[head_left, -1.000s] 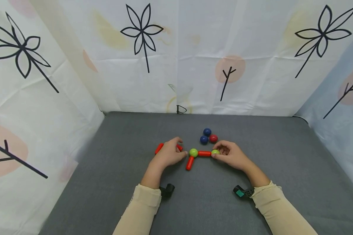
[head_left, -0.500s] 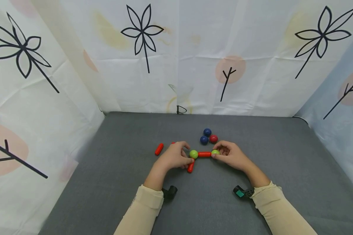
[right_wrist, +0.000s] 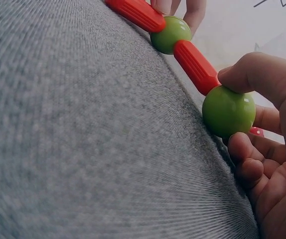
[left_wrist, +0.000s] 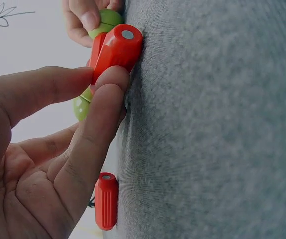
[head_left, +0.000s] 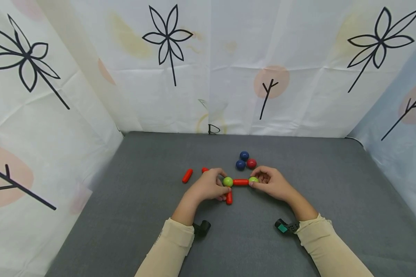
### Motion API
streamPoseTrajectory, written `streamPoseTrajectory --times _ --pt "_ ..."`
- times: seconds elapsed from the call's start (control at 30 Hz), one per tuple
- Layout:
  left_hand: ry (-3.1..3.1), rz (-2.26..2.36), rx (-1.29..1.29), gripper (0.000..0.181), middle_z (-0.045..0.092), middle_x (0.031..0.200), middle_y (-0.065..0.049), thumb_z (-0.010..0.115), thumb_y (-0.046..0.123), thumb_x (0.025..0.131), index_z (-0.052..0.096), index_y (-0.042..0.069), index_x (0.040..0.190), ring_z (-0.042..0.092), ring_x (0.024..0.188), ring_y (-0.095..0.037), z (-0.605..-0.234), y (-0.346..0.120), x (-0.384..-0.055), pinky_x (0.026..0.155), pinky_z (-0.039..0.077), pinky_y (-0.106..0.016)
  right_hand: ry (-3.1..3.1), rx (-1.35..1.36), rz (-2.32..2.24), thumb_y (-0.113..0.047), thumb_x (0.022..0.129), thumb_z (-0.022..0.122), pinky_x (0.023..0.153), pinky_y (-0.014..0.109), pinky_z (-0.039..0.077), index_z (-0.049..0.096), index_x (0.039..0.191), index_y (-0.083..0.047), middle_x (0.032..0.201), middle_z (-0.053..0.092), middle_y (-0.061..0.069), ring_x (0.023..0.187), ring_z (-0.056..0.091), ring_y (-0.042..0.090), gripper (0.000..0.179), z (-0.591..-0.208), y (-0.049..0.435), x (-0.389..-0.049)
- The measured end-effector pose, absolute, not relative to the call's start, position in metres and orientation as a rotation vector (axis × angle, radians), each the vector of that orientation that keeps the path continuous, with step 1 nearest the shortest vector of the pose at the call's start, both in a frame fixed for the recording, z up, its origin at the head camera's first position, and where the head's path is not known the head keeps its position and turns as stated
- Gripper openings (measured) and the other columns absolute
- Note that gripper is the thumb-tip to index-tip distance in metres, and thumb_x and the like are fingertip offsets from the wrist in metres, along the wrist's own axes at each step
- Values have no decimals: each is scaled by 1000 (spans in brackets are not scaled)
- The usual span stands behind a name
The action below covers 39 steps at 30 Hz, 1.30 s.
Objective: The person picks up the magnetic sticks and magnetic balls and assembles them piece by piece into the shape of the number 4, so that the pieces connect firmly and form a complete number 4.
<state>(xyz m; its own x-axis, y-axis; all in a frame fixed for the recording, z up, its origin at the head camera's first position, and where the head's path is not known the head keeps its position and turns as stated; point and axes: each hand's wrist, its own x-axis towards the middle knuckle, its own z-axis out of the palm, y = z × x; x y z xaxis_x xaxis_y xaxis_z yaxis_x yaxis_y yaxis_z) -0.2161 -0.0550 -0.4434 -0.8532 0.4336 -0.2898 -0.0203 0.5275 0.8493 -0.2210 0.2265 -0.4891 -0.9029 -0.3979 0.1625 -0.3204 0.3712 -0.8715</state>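
My left hand (head_left: 209,187) pinches a red magnetic rod (head_left: 229,198) between thumb and fingers. The rod points toward me from a green ball (head_left: 228,181); its free end shows a silver disc in the left wrist view. From that ball a second red magnetic rod (head_left: 240,182) runs right to another green ball (head_left: 253,179). My right hand (head_left: 274,184) grips this right-hand green ball (right_wrist: 229,111), with the thumb on top near the joint and fingers curled below. All these pieces lie low at the grey tabletop.
Two loose red rods lie left of the left hand: one whole (head_left: 187,176), the other rod (head_left: 204,169) partly hidden by that hand. Behind the joined pieces sit two blue balls (head_left: 240,165) and a red ball (head_left: 251,163). A patterned cloth wall (head_left: 228,57) borders the grey table (head_left: 152,154).
My left hand has moved right from the loose rods to the rod below the left green ball and taken hold of it. That rod has swung to point straighter toward me. The right hand stays put.
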Motion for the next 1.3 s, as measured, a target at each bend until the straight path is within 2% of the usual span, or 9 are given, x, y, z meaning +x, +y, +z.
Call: streamPoseTrajectory --times 0.27,0.53,0.63,0.9,1.3 --pt "2312 1268 325 40 75 79 -8 78 22 98 63 6 132 75 66 -18 -442 -55 -216 66 62 -33 2539 -681 -1580 -4 94 79 58 23 46 72 110 -1 85 65 9 66 52 7 18 -488 226 -220" --pt "2413 1173 374 31 72 73 -4 74 33 100 71 12 123 66 61 -17 -440 -60 -217 61 51 -33 2542 -721 -1580 -4 93 80 56 23 45 74 111 -2 83 65 9 63 51 6 19 -491 228 -221" --pt "2440 1159 388 30 71 76 -4 74 34 100 73 12 121 65 65 -17 -439 -62 -217 62 51 -33 2545 -739 -1565 -4 92 81 56 22 45 75 113 -3 83 65 9 63 51 7 21 -491 228 -221" --pt "2429 1108 447 37 72 101 -2 79 39 95 76 13 120 66 82 -17 -440 -60 -216 73 54 -32 2519 -763 -1554 -5 91 83 56 24 45 76 119 -1 78 62 6 62 50 9 29 -490 228 -220" --pt "2372 1078 576 27 72 93 1 78 34 98 77 14 116 63 75 -15 -444 -54 -214 68 51 -31 2493 -757 -1558 -6 93 82 56 24 45 79 118 -7 80 65 8 62 52 11 26 -489 225 -218"
